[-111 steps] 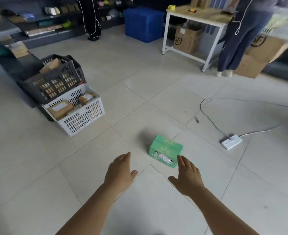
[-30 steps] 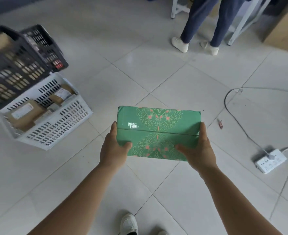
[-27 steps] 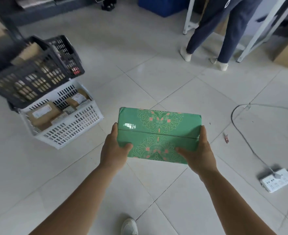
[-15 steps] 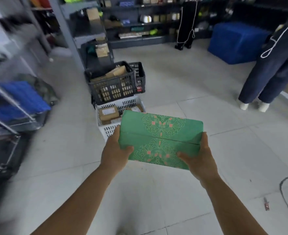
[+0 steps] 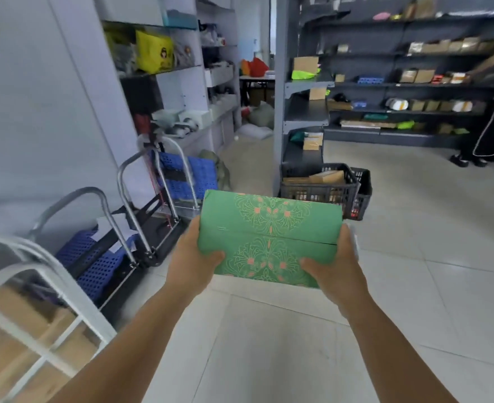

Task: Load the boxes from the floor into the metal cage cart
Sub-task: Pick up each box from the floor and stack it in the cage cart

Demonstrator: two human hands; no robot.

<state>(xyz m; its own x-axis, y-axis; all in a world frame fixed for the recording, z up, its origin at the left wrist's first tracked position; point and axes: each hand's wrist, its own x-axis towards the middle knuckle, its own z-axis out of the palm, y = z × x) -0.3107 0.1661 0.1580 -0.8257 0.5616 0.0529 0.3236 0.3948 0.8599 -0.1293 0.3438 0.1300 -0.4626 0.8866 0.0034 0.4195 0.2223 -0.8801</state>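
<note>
while both arms reach forward, the green box (image 5: 269,237) is held up in the air at the middle of the view, well above the pale tiled floor (image 5: 414,286). left hand (image 5: 192,261) clamps the box's left end, thumb laid across the patterned near face, the other fingers hidden behind. right hand (image 5: 337,267) clamps the right end the same way, thumb on the near face. box is carried between the two palms, long side across, slightly tilted so the top and the near face both show; a seam runs along its length between two flower-like line patterns.

metal cage cart (image 5: 33,289) sits at the lower left edge, blurred; only pale bars of its frame show, with brown cardboard (image 5: 16,338) seen through them. box is apart from the cart, to its right and not over it.

beside the cart, folded hand trolleys (image 5: 141,216) with blue perforated decks and bent metal handles lean near a pale wall. just beyond the box, a dark plastic crate (image 5: 321,187) with brown parcels stands on the floor at the foot of a grey shelf post (image 5: 279,112). dark shelves (image 5: 414,82) with small packages run along the far right; white shelves (image 5: 181,68) with a yellow bag (image 5: 154,52) stand at left. a dark-clothed person's legs (image 5: 493,132) show at the far right edge.
</note>
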